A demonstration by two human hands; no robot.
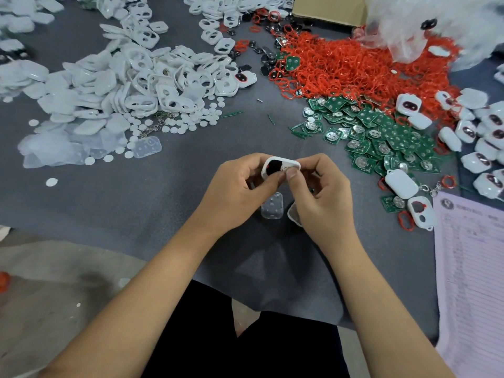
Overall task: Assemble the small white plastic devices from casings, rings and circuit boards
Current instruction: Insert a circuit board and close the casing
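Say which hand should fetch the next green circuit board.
Right. The right hand sits nearer the green circuit boards, heaped on its side. The left hand can keep gripping the white casing, which both hands hold.

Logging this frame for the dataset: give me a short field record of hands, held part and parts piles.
left hand: grip on white casing
right hand: pinching the same casing
held part: dark insert showing in casing, above the table
under hands: clear plastic piece on grey mat
left pile: white casings
centre pile: red rings
right pile: green circuit boards
far right: assembled devices, paper form
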